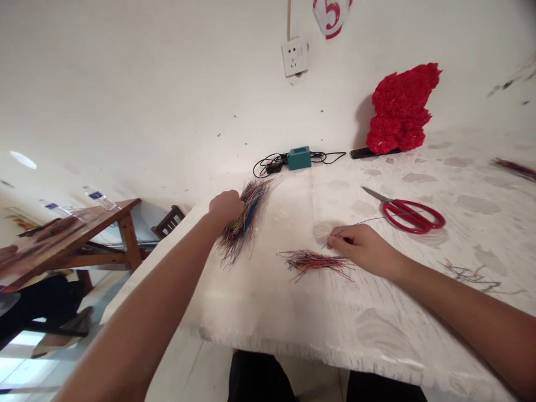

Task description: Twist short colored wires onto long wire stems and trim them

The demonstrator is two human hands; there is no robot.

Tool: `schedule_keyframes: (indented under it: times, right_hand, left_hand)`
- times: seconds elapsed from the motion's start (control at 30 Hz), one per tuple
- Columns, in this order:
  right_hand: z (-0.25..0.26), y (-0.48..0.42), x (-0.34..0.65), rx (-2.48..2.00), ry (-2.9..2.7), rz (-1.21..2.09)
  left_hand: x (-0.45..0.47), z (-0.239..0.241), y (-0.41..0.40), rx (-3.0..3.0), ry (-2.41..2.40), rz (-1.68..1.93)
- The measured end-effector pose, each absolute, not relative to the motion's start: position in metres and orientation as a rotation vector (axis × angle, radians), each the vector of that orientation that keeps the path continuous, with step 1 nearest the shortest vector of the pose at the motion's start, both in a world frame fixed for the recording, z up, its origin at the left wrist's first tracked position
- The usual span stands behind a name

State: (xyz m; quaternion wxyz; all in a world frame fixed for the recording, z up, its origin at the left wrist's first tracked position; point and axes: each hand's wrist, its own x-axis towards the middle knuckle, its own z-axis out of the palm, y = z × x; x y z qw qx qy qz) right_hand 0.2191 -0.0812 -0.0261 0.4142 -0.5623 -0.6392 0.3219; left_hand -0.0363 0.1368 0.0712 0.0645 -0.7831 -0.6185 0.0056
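Over the pale table (259, 304), the right hand (365, 247), nearly closed, pinches a wire (373, 219)

A ruffled red decoration (400, 109) stood near the white wall (188, 100), with a flat black object (360, 153) at its base. To its left, a teal box (298, 159) sat among looped black cables (268, 167). A socket plate (295, 56) and a red figure 5 (333, 15) showed higher up. Farther left, two clear bottles (99, 198) stood on a wooden table (123, 207), near a dark chair (168, 222)
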Motion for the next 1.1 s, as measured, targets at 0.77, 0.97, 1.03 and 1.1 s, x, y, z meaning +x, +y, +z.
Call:
schedule_keyframes:
  times: [0.77,0.97,1.03,1.1]
  right_hand:
    - [-0.013,-0.085,0.211,-1.267,-1.4,1.096]
    - [-0.012,-0.086,0.212,-1.163,-1.342,1.158]
    - [-0.012,-0.085,0.213,-1.157,-1.324,1.158]
    - [-0.013,-0.084,0.213,-1.153,-1.31,1.153]
  left_hand:
    - [0.034,0.027,-0.005,-3.007,-1.36,-1.658]
    - [0.056,-0.001,-0.023,-3.076,-1.189,-1.586]
    - [0.054,-0.003,-0.024,-3.086,-1.148,-1.55]
    - [0.052,-0.004,-0.025,-3.109,-1.117,-1.516]
